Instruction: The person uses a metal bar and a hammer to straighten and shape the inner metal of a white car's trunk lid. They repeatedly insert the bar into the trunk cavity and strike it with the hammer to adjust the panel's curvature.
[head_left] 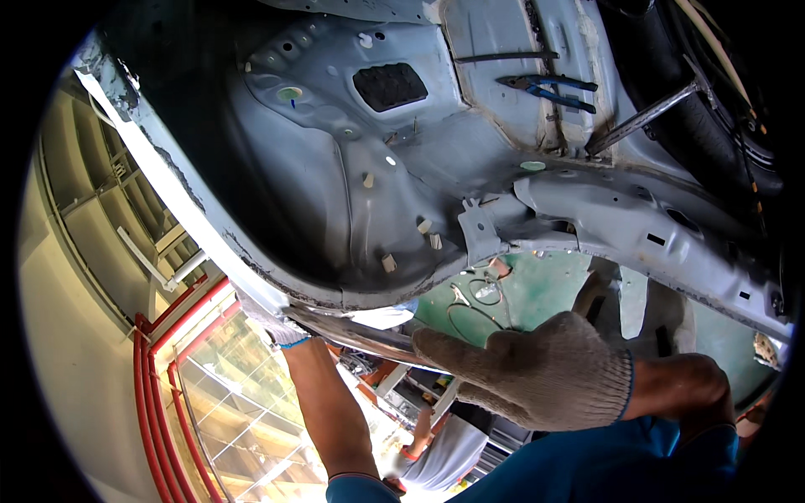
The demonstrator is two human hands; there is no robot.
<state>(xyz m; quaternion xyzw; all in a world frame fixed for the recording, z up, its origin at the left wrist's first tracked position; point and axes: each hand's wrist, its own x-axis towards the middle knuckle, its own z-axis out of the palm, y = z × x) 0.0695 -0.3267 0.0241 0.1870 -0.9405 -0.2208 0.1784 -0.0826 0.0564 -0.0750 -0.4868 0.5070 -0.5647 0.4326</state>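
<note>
A grey, stripped car body shell (310,184) fills the upper view, with its curved lower edge facing me. Along that edge runs a long, shiny metal strip (369,334), partly hidden by the body. My right hand (537,369), in a worn grey knit glove, is at the strip's right end, which passes between its upper and lower fingers. My left hand (267,323), also gloved, is by the strip's left end at the white body edge; its fingers are mostly hidden.
Blue-handled pliers (553,90) and a thin dark rod (507,57) lie on the body panel. A metal bar (641,117) leans near a black tyre (704,101). A cable (474,314) lies on the green floor. Another person (444,453) is beyond my arms, near red pipes (151,402).
</note>
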